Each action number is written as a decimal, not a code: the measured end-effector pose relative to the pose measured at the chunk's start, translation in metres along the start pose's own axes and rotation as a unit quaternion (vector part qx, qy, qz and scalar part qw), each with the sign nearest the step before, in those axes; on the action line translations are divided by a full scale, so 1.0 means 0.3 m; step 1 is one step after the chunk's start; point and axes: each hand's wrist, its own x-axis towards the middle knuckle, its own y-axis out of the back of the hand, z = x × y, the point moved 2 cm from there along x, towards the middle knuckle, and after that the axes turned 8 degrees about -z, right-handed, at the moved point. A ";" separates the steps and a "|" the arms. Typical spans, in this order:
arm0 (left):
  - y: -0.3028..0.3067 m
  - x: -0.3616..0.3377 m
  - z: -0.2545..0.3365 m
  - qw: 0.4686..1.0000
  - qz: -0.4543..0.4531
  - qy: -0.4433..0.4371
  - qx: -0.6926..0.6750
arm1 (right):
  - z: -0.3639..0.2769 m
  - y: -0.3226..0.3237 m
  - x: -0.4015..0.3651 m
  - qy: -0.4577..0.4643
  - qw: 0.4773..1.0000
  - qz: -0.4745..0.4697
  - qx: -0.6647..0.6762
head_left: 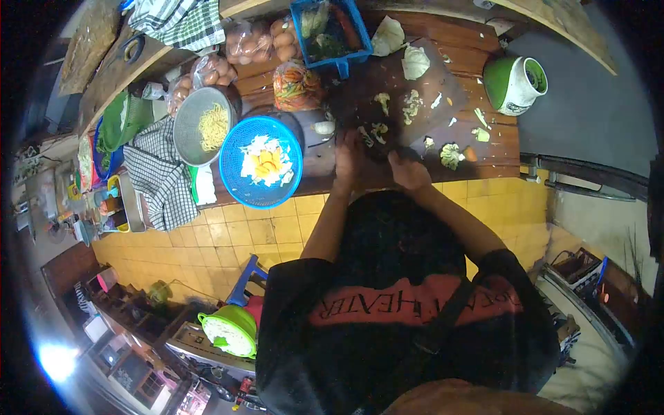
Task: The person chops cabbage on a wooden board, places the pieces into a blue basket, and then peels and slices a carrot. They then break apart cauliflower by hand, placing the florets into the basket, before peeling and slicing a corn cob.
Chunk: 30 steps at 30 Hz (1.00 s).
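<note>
My left hand (348,158) is at the table's front edge, beside small cauliflower pieces (378,131); its fingers are too dark to make out. To its right, my right hand (409,171) is closed on something dark that I cannot make out. Just beyond the left hand lies a whitish piece (323,128). More cauliflower pieces (412,105) are scattered on the dark board (443,79), and a larger floret (452,156) lies near the front edge at the right. Pale leaves (416,63) rest at the back of the board.
Left of my hands stand a blue basket (261,197) of cut vegetables and a grey colander (185,131) with noodles. Behind are a bag of cut carrots (296,86), bags of eggs (249,43) and a blue crate (342,61). A green-white container (513,83) stands at the right.
</note>
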 end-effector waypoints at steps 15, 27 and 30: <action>-0.066 -0.025 -0.041 0.998 -0.003 0.062 -0.014 | 0.125 -0.062 0.075 0.155 0.979 0.059 0.122; -0.177 0.199 0.105 0.989 -0.148 0.011 0.025 | 0.307 0.015 -0.028 0.005 0.991 0.078 0.105; -0.130 0.261 0.090 0.985 -0.115 -0.090 0.093 | 0.317 0.047 -0.059 0.007 0.997 -0.016 0.077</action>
